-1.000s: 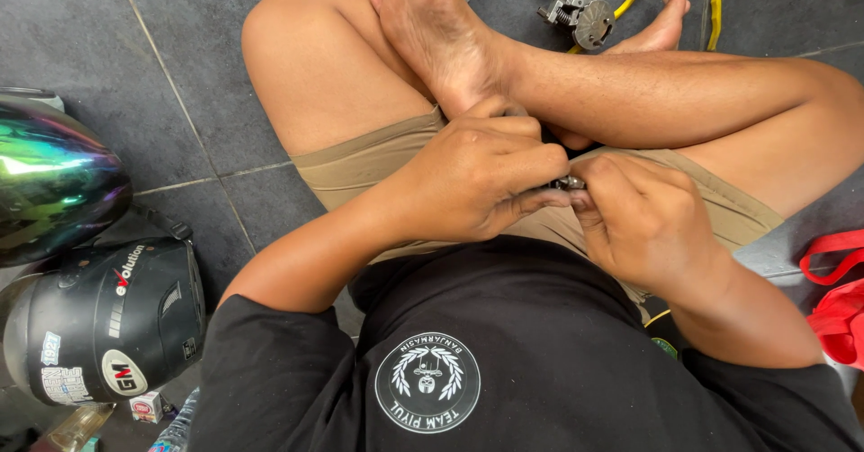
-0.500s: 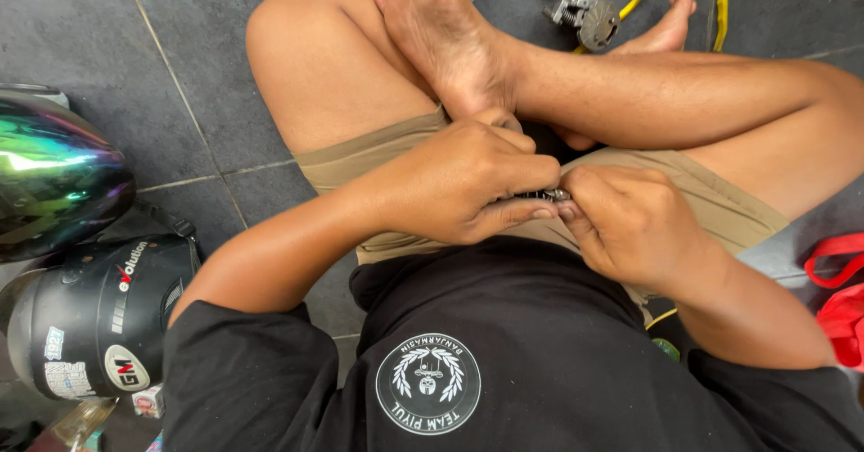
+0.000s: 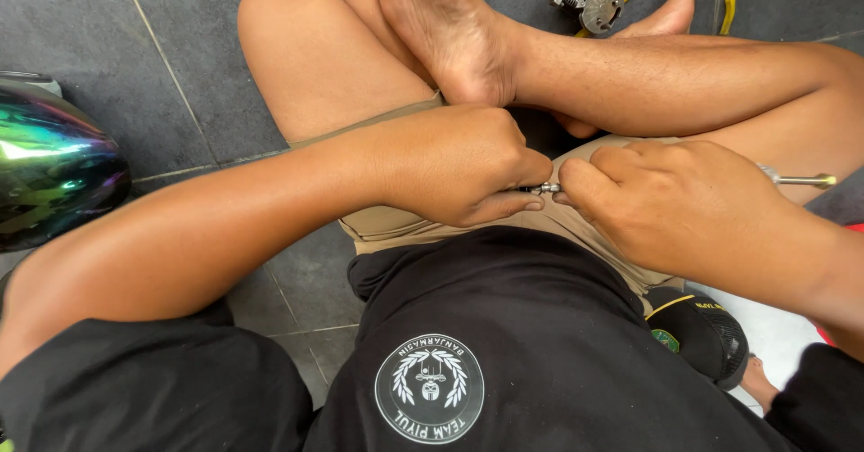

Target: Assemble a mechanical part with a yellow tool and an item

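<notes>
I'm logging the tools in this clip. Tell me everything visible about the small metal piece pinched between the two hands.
The small metal piece looks like a slim, silvery, bright steel tip with a darker section toward the left hand. It lies roughly level over the lap, above the tan shorts. The left hand's fingertips pinch one end; the right hand closes on the other. A metal shaft pokes out past the right hand's far side; whether the two are one tool is hidden. Most of its length is covered.

A round white badge (image 3: 429, 389) sits low on the front of the black shirt (image 3: 540, 326). A small green and yellow patch (image 3: 666, 339) sits on the black cap (image 3: 706, 335) at the right
</notes>
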